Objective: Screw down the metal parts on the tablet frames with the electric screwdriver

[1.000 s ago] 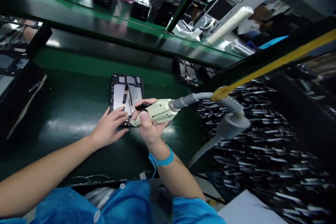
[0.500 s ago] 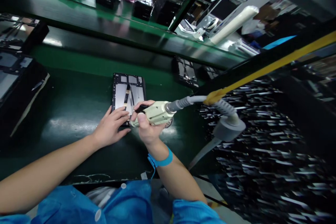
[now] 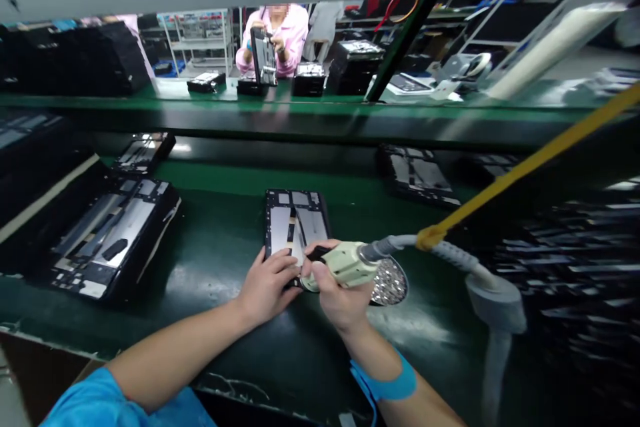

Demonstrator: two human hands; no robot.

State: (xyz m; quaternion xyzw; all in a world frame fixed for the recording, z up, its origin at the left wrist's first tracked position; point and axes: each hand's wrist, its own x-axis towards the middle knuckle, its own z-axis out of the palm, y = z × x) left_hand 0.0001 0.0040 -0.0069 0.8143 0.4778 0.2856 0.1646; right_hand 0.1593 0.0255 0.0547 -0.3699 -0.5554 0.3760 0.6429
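On the green bench lies a tablet-like device with its silver inside and a dark ribbon cable exposed. My left hand rests on its lower left part, fingers stretched over the lower edge and the thumb apart. My right hand is wrapped round a pale corded electric screwdriver, pointed down and left at the device's lower edge. Its tip is hidden behind my fingers. Beside my right hand sits a dish of small shiny screws, partly covered by the hand.
Stacked opened devices stand at the left, with other devices at the back right. A yellow strap holds the screwdriver's grey cable. Across the bench a person in pink holds a device. Many dark parts fill the right side.
The head view has swung up and left, so the bench items sit lower and farther right and more stacks show. Both hands keep their places at the device.
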